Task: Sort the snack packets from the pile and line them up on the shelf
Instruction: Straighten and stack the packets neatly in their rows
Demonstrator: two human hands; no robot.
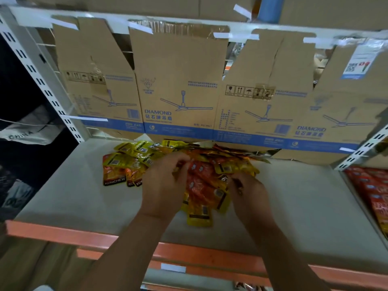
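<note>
One wide-angle camera on the person's head faces forward and down, close above the shelf (73, 196).

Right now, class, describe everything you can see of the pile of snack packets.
The pile of snack packets is an overlapping heap of flat glossy pouches, yellow, orange and red. It lies on the pale shelf, its far edge at the hanging cardboard. The left hand and right hand hold packets in it.

We see the snack packets (201, 177) heaped on the shelf (304, 202), just before the cardboard sheets (178, 91). Our left hand (165, 183) and right hand (249, 194) sit on the heap, side by side. Other packets (369, 190) lie far right.
</note>
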